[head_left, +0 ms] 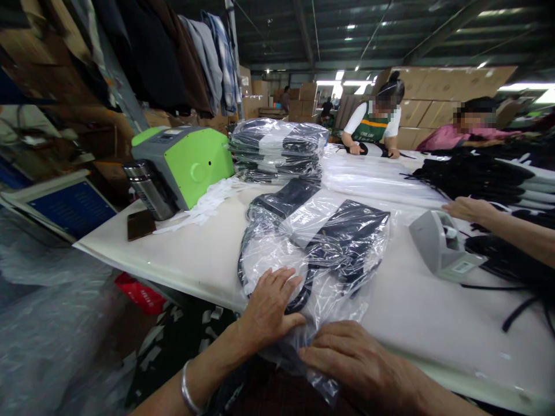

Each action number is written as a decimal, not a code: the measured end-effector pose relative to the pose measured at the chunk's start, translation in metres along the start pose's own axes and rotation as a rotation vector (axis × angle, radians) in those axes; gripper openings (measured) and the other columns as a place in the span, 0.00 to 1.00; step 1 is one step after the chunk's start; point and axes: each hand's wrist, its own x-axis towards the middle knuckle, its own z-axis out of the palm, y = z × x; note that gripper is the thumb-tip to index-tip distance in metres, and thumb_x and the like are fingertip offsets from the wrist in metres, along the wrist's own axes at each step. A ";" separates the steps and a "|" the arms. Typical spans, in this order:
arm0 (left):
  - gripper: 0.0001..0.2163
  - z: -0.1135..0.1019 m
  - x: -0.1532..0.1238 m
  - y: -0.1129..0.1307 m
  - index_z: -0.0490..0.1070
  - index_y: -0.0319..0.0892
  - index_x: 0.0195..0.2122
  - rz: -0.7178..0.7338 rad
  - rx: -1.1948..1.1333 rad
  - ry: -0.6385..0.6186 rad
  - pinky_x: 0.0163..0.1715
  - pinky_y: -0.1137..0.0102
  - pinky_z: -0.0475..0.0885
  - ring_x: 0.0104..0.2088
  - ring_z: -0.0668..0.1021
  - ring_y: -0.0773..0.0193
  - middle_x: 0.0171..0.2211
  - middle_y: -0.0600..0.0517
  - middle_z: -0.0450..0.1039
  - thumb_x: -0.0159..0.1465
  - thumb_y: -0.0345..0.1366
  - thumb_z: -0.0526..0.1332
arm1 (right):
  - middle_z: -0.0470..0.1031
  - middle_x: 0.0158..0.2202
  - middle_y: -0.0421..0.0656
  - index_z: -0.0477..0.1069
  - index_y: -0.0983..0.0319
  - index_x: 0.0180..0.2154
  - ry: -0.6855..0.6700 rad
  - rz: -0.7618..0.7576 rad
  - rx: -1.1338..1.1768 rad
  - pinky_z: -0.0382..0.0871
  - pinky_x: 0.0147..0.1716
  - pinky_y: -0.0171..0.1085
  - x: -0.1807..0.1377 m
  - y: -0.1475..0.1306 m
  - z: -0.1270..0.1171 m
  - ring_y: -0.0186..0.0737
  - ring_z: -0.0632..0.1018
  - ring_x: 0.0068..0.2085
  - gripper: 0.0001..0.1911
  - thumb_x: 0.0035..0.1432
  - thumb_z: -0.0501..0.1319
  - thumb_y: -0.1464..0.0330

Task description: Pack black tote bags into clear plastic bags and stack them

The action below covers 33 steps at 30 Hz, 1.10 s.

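Left hand (271, 306) spreads on the bag (353, 231); right hand (358, 358) curls at its edge, pinch unclear. Probably soft, slippery: grip between them.

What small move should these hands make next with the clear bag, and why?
Probably fold the loose plastic end in under the clear bag: it hangs past the near edge of the table, the right hand is right at it, and the left hand lies spread on the bag, seemingly able to steady it.
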 end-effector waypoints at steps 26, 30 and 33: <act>0.38 -0.061 -0.064 -0.019 0.50 0.50 0.68 -0.062 -0.028 -0.109 0.69 0.46 0.51 0.71 0.52 0.54 0.71 0.49 0.51 0.57 0.23 0.58 | 0.77 0.54 0.44 0.71 0.64 0.57 -0.033 0.003 -0.215 0.73 0.56 0.35 -0.016 -0.031 -0.038 0.40 0.78 0.55 0.18 0.73 0.52 0.65; 0.29 -0.049 -0.052 -0.008 0.58 0.48 0.65 -0.072 -0.033 -0.018 0.68 0.40 0.48 0.70 0.55 0.49 0.67 0.46 0.59 0.63 0.31 0.61 | 0.79 0.51 0.46 0.71 0.66 0.55 0.044 -0.008 -0.240 0.74 0.56 0.35 -0.017 -0.034 -0.032 0.40 0.78 0.54 0.17 0.72 0.55 0.64; 0.25 -0.037 -0.040 -0.003 0.62 0.48 0.63 -0.085 0.013 0.040 0.68 0.39 0.47 0.69 0.59 0.49 0.65 0.46 0.64 0.64 0.34 0.63 | 0.79 0.51 0.47 0.71 0.67 0.55 0.059 -0.018 -0.266 0.74 0.56 0.35 -0.019 -0.033 -0.027 0.39 0.78 0.55 0.16 0.71 0.56 0.66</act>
